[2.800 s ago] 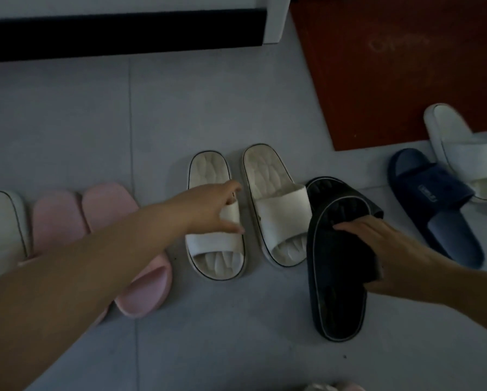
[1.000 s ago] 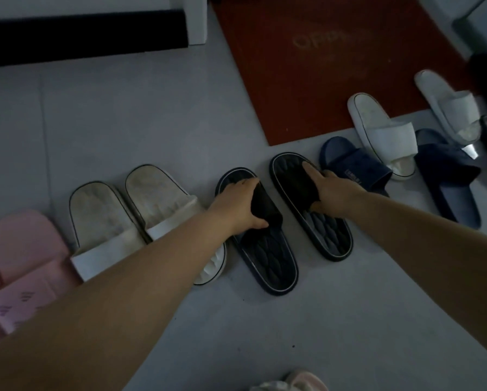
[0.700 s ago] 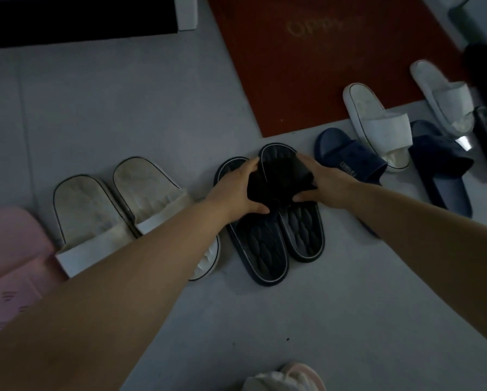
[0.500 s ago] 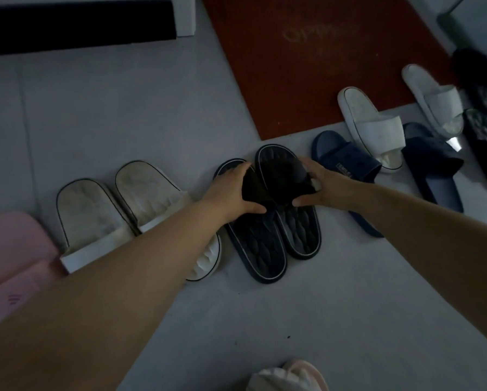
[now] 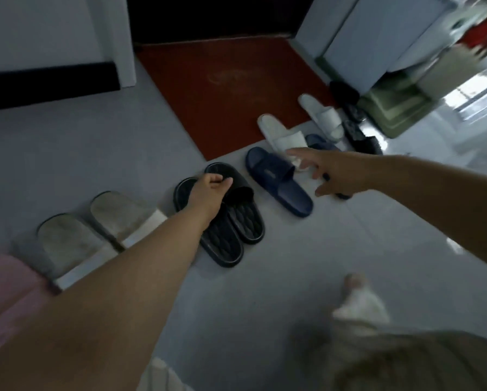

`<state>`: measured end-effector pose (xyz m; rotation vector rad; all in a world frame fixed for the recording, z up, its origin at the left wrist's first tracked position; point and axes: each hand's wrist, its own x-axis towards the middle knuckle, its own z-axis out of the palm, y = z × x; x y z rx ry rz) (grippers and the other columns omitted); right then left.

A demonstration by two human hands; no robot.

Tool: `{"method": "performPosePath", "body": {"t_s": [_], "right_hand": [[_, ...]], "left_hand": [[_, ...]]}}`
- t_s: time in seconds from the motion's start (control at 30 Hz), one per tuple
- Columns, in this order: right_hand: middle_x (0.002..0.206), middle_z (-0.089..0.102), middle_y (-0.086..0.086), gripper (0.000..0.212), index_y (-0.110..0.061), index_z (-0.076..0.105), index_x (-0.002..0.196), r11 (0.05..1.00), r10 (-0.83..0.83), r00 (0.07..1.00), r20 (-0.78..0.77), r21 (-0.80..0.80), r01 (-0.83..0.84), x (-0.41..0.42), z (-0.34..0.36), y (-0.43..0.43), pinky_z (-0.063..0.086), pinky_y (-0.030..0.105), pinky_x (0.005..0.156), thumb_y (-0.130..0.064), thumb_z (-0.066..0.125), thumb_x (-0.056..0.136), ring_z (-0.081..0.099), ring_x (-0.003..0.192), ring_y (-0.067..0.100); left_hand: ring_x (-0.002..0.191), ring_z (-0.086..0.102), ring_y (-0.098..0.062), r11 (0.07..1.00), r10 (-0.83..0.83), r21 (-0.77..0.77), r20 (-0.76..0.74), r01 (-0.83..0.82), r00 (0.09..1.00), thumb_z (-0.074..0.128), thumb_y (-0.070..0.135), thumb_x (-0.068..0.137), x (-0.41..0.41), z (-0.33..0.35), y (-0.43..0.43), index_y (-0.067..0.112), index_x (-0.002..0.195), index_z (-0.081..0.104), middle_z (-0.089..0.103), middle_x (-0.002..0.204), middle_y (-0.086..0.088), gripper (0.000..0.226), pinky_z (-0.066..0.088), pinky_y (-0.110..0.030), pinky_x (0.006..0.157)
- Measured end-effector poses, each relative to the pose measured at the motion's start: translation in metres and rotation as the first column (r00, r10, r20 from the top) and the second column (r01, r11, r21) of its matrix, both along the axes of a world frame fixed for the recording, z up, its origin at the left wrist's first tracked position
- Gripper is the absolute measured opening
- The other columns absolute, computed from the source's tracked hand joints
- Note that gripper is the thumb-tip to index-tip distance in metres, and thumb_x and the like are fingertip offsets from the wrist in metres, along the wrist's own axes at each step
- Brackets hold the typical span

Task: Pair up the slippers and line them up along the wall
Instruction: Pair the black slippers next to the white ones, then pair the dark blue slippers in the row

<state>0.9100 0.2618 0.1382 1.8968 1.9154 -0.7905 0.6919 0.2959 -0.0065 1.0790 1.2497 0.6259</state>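
A black pair of slippers [image 5: 236, 232] lies side by side on the grey floor. My left hand [image 5: 211, 193] rests on their straps with the fingers curled over the left one. My right hand [image 5: 331, 174] hovers open, fingers spread, just past a navy slipper [image 5: 276, 180] and in front of a white slipper [image 5: 281, 135]. A second navy slipper [image 5: 318, 142] is mostly hidden behind that hand. Another white slipper [image 5: 322, 115] lies farther back. A cream pair [image 5: 95, 230] and a pink slipper [image 5: 8, 289] sit in a row to the left.
A red doormat [image 5: 222, 91] covers the floor behind the slippers, under a dark doorway. Dark shoes [image 5: 359, 134] and a green mat [image 5: 391, 111] lie at the far right beside a pale cabinet. My foot in a light slipper [image 5: 357, 300] stands at the lower right.
My right hand has let go of the black pair and moved right, over the navy slipper. The left hand stays on the black slippers. The view has swung to the right.
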Motion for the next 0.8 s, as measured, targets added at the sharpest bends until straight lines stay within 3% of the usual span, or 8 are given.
{"method": "performPosePath", "body": {"t_s": [0.2,0.3,0.43,0.63,0.73,0.8], "right_hand": [[0.120,0.044,0.001,0.084,-0.026,0.018,0.144,0.983,-0.182,0.978,-0.104,0.003,0.183,0.085,-0.018,-0.001,0.042,0.005,0.061,-0.002,0.067,0.080,0.052,0.085,0.010],[0.131,0.045,0.011,0.080,-0.020,0.023,0.143,0.979,-0.202,0.971,-0.128,-0.040,0.198,0.153,-0.065,0.020,0.043,0.020,0.080,0.000,0.066,0.079,0.053,0.102,0.022],[0.142,0.039,0.013,0.076,-0.013,0.031,0.140,0.997,-0.065,0.997,-0.051,0.046,0.068,0.251,-0.124,0.069,0.038,0.037,0.102,-0.009,0.071,0.076,0.042,0.126,0.030],[0.157,0.006,0.009,0.115,-0.017,0.003,0.148,0.991,0.087,0.995,0.058,0.099,-0.092,0.361,-0.191,0.158,0.021,0.047,0.114,-0.027,0.081,0.063,0.008,0.144,0.030],[0.157,0.010,0.009,0.121,-0.017,-0.002,0.148,0.996,0.082,0.986,-0.146,0.040,-0.077,0.386,-0.218,0.188,0.024,0.043,0.114,-0.024,0.083,0.061,0.013,0.143,0.030],[0.153,0.022,0.010,0.119,-0.021,0.000,0.147,0.998,0.062,0.955,-0.289,-0.001,-0.065,0.393,-0.227,0.195,0.031,0.040,0.108,-0.021,0.083,0.062,0.026,0.138,0.030]], "left_hand": [[0.103,0.057,-0.016,0.959,-0.202,0.180,-0.099,0.217,0.974,0.059,0.034,0.085,0.027,0.002,0.008,0.016,0.121,0.047,0.061,0.105,0.003,0.042,0.043,-0.030,0.093],[0.099,0.058,-0.011,0.951,-0.222,0.184,-0.156,0.249,0.963,0.063,0.032,0.082,0.055,-0.012,0.012,0.022,0.121,0.046,0.060,0.101,0.009,0.044,0.043,-0.027,0.090],[0.107,0.054,-0.012,0.971,-0.176,0.115,-0.259,0.212,0.950,0.068,0.032,0.078,0.127,-0.035,0.024,0.023,0.125,0.044,0.057,0.116,0.005,0.053,0.041,-0.025,0.088],[0.140,0.024,-0.021,0.965,-0.149,0.094,-0.568,0.243,0.809,0.073,0.026,0.075,0.237,-0.056,0.074,0.023,0.144,0.020,0.025,0.153,-0.002,0.088,0.025,-0.032,0.110],[0.143,0.015,-0.022,0.978,-0.171,-0.023,-0.661,0.207,0.731,0.075,0.027,0.072,0.272,-0.059,0.097,0.026,0.146,0.007,0.014,0.156,-0.001,0.101,0.021,-0.040,0.117],[0.142,0.020,-0.022,0.998,-0.067,-0.058,-0.623,0.040,0.779,0.076,0.027,0.071,0.285,-0.056,0.103,0.028,0.146,0.007,0.017,0.156,0.000,0.102,0.024,-0.040,0.115]]}}
